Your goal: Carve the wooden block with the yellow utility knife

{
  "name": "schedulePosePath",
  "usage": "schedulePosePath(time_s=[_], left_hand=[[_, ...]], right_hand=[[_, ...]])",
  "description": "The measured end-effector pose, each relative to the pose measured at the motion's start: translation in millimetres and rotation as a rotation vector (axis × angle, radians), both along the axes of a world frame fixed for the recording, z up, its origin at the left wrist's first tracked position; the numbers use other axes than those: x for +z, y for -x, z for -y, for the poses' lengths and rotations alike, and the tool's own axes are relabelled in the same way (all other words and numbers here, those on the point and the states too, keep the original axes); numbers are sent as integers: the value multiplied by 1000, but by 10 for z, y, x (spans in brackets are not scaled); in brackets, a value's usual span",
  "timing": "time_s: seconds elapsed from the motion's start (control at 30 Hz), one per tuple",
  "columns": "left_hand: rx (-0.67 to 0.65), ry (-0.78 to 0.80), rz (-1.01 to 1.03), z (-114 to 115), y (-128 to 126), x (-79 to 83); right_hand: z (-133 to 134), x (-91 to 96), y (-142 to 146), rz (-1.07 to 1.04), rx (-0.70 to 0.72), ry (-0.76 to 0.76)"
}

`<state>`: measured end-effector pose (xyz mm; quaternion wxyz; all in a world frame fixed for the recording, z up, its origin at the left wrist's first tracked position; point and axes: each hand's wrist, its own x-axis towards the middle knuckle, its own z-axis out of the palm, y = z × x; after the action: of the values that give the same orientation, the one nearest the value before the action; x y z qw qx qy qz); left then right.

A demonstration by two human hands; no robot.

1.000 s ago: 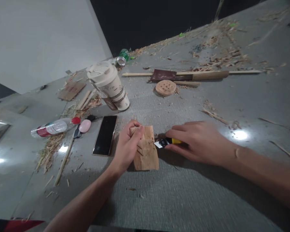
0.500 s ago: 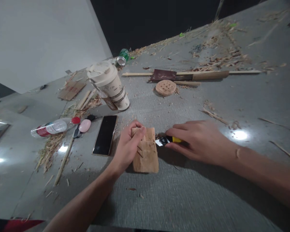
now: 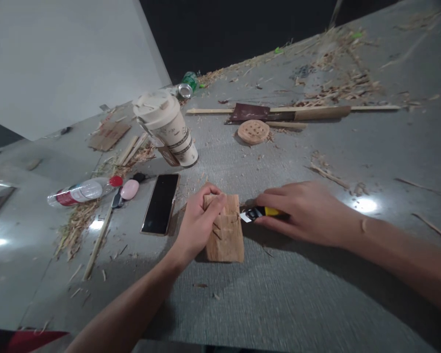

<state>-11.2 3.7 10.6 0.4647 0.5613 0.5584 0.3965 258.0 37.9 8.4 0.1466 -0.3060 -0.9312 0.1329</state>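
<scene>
My left hand (image 3: pixel 202 218) grips a small rectangular wooden block (image 3: pixel 228 242), its thumb lying across the top. Dark cut marks and a few slivers show on the block's face. In my right hand (image 3: pixel 301 211) is a utility knife (image 3: pixel 266 212) with a yellow and black body. The short blade points left at the block's right edge; whether it touches the wood I cannot tell. Fingers of the right hand cover most of the knife's handle.
A phone (image 3: pixel 160 203) lies left of the block, with a lidded paper cup (image 3: pixel 169 127) behind it. Further left is a plastic bottle (image 3: pixel 84 191). A round wooden disc (image 3: pixel 253 132) and a wrapped stick (image 3: pixel 321 113) lie beyond. Wood shavings (image 3: pixel 71 235) litter the grey table.
The block and my left hand sit slightly further right in view. The right hand and knife have also shifted a little right, both grips unchanged.
</scene>
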Motion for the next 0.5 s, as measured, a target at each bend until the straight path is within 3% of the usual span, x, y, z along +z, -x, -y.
schedulePosePath(time_s=[0.5], left_hand=[[-36,-24,-42,-4,5,41]], right_hand=[[-2,-23,0,-6,21,-11]])
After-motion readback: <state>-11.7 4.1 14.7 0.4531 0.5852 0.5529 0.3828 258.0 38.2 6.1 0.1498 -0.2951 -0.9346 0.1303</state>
